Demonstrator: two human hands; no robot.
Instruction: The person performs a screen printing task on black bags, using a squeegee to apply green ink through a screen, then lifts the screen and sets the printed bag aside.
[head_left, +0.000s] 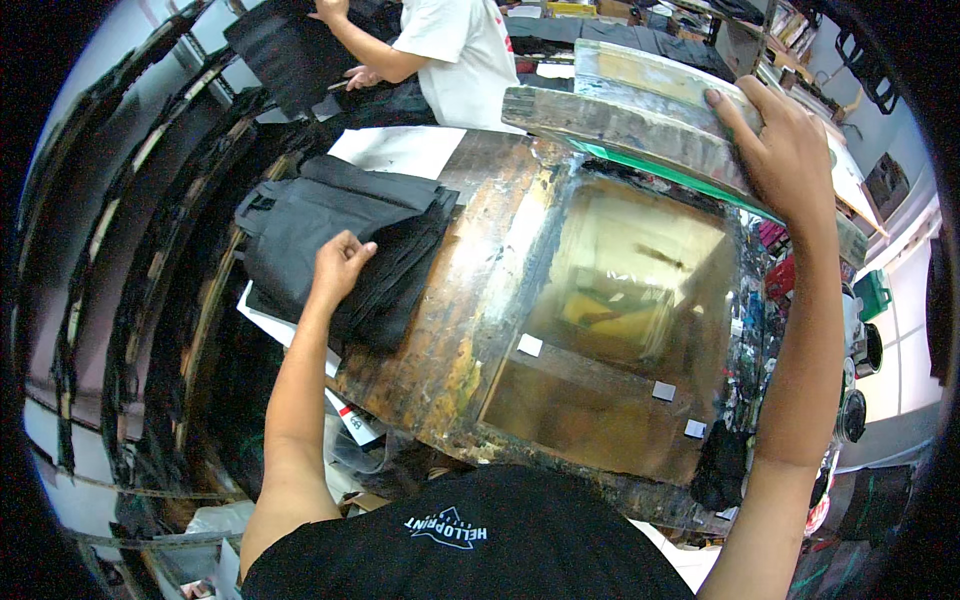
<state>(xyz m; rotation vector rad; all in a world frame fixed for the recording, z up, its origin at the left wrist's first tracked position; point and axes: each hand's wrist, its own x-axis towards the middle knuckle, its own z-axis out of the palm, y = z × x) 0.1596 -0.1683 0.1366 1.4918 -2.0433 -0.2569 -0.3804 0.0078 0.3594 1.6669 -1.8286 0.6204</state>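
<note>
My left hand is over a stack of folded black fabric pieces left of the work board. Its fingers are curled with the thumb against them, closed at the edge of the top piece. My right hand grips the upper rim of a raised wooden screen-printing frame, thumb on the near face and fingers over the far side. The frame is tilted up, with a green strip along its lower edge. Below it lies a shiny brown printing board with small white tabs stuck on.
Across the table a person in a white shirt handles black fabric. Dark racks curve along the left. A black cloth hangs by the board's right corner. Tins and a green container stand to the right.
</note>
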